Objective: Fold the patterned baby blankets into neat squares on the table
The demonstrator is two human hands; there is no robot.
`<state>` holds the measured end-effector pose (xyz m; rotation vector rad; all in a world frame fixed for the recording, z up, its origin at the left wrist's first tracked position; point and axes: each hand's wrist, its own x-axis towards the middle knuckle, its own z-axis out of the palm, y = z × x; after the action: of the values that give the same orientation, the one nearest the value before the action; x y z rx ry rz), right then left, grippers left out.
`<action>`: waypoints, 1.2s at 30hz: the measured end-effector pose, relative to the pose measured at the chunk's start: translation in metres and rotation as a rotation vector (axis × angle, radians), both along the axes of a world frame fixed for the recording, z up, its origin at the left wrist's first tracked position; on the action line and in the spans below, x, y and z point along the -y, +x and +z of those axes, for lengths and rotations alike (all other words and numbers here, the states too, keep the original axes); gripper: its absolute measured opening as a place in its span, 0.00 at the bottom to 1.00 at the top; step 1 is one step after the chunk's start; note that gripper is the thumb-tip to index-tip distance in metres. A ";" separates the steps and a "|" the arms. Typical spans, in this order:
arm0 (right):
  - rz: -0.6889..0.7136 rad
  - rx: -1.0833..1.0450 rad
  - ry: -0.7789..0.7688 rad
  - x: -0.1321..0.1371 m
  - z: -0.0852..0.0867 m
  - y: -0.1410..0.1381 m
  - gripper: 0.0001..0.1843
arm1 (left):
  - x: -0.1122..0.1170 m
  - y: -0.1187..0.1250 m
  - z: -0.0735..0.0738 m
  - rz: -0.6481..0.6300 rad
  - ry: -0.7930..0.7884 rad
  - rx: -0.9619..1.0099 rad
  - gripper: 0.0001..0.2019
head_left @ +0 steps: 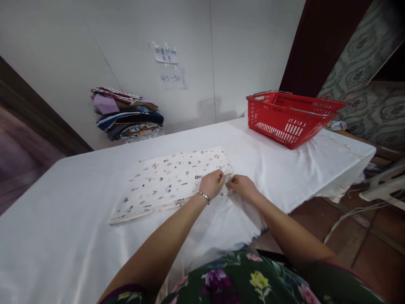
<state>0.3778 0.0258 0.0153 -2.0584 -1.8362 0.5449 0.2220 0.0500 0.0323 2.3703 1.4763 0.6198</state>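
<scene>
A white cloth (171,177) with a small scattered print lies folded in several layers on the table. My left hand (212,183) is closed on the cloth's right end, its fingers pinching the edge. Just to the right, my right hand (242,185) also has its fingers pinched at that same end, where the fabric is bunched. The fingertips of both hands are close together, and the exact grip of each is partly hidden. A bracelet (204,197) sits on my left wrist.
A red shopping basket (275,122) stands at the table's back right. Behind the back left edge rises a stack of folded fabrics (129,116). The white-covered table (79,190) meets a wall with paper signs (171,78). A white plastic chair (386,190) is at the right.
</scene>
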 end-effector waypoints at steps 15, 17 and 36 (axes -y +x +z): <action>-0.121 -1.076 -0.071 -0.001 -0.002 0.007 0.14 | 0.003 -0.005 0.008 -0.177 0.390 -0.251 0.07; -0.137 -1.203 -0.122 0.005 0.002 0.006 0.14 | 0.007 -0.004 0.006 -0.221 0.425 -0.296 0.06; -0.084 -1.367 0.030 0.020 0.008 -0.003 0.17 | 0.017 0.002 -0.001 -0.272 0.257 -0.174 0.06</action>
<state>0.3748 0.0057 0.0235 -1.0911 -0.8753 1.3922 0.2238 0.0329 0.0317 2.8228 1.1633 0.5756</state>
